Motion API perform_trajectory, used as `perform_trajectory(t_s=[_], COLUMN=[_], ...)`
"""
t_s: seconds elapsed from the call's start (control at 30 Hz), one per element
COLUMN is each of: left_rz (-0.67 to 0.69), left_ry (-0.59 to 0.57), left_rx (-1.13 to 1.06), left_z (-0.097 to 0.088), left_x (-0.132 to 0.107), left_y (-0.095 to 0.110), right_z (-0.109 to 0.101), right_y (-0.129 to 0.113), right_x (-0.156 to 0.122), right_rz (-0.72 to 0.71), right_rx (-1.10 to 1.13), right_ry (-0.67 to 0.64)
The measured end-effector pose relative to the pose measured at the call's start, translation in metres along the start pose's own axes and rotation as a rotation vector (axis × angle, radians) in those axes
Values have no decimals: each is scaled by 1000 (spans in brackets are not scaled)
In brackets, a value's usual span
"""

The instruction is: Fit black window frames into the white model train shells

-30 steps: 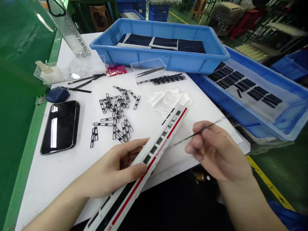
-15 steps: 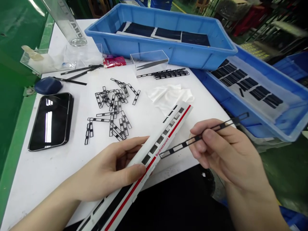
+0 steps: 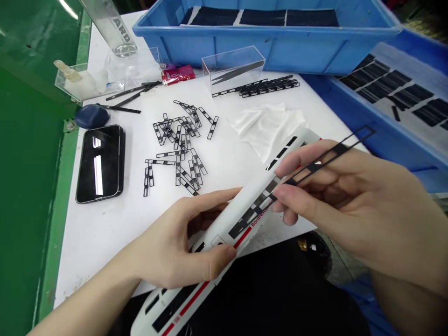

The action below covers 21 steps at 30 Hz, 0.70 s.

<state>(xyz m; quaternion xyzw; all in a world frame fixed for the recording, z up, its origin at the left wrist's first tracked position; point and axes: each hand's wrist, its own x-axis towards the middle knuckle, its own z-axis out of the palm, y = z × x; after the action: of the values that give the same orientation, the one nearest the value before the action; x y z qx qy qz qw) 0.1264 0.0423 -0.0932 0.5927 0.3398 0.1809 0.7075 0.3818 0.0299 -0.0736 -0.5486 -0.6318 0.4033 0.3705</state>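
My left hand [image 3: 182,247] grips a long white model train car shell [image 3: 224,233] with a red stripe and dark windows, held slanted over the table's front edge. My right hand [image 3: 336,196] pinches a thin black window-frame strip [image 3: 336,151] and lays its lower end against the shell's window row. A heap of several short black frame pieces [image 3: 178,144] lies on the white table [image 3: 105,219] just beyond my left hand.
A black phone [image 3: 101,161] lies at the left. A white cloth [image 3: 266,126], a clear box with tweezers [image 3: 233,70] and more long black strips [image 3: 269,86] sit further back. Two blue trays [image 3: 280,46] with dark sheets fill the back and right.
My right hand has brought the black strip down and left onto the shell's windows. The left hand has raised and turned the shell. The view has shifted closer.
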Motion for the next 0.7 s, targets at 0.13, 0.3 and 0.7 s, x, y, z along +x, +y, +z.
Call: perform_trajectory(t_s=[0.13,0.3,0.7], left_rz=[-4,2,84], left_ry=[33,75,363], left_rx=[-19,-17,86], left_z=[1,7,28], left_x=[1,-2,1], left_y=[-1,-2,-5], right_z=[2,4,34], right_y=[0,-4,-5], right_x=[-1,-1,-15], right_rz=[-12,-6,141], right_rx=[-43,-45,208], right_ry=[6,30,326])
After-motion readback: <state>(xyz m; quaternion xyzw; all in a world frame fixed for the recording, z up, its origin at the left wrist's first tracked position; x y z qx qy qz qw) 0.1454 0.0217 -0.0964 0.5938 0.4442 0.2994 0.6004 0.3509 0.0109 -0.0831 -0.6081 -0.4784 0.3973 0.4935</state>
